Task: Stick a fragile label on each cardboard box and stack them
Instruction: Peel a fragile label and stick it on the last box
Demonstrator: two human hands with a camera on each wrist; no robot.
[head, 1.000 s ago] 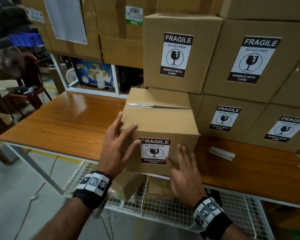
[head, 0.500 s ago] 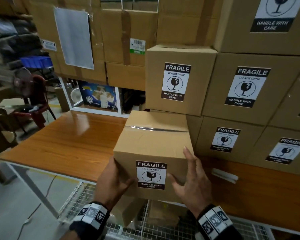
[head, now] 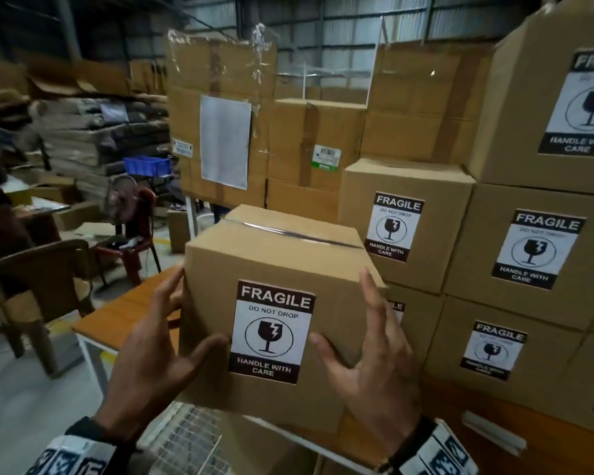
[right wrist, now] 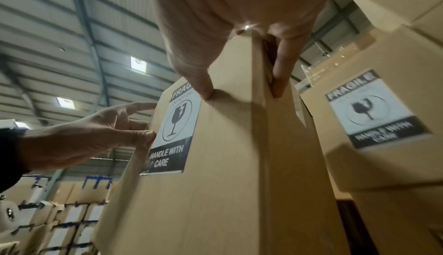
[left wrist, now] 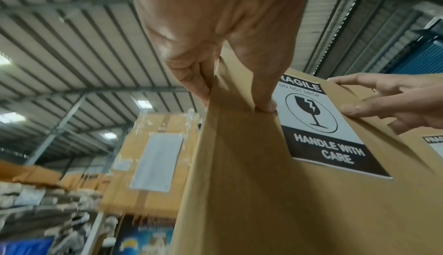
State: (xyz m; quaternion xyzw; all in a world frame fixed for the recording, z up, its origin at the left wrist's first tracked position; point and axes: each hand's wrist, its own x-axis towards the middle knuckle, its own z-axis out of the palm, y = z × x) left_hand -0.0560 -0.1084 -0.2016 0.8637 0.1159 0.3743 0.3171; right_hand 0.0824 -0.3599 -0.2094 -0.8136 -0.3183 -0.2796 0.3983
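Behind my work area I see a wall of large plain cartons point(head: 306, 145); one carries a blank white sheet point(head: 224, 142), another a small barcode sticker point(head: 328, 158), its print too small to read. At my right stands the stack of labelled boxes point(head: 405, 217). I count six fragile labels on it in the head view, two of them cut off or partly hidden. Each legible one reads "FRAGILE / DO NOT DROP / HANDLE WITH CARE" round a cracked-glass symbol.

I hold one cardboard box point(head: 275, 269) off the orange surface point(head: 124, 310), in front of the stack and just left of it. Its top seam is taped. One fragile label point(head: 271, 332) with the same wording sits upright on its near face.

My left hand point(head: 151, 351) grips the box's left edge, thumb on the front face beside the label, fingers along the side. My right hand point(head: 374, 358) grips the right edge likewise, thumb on the front, fingers up the right side.
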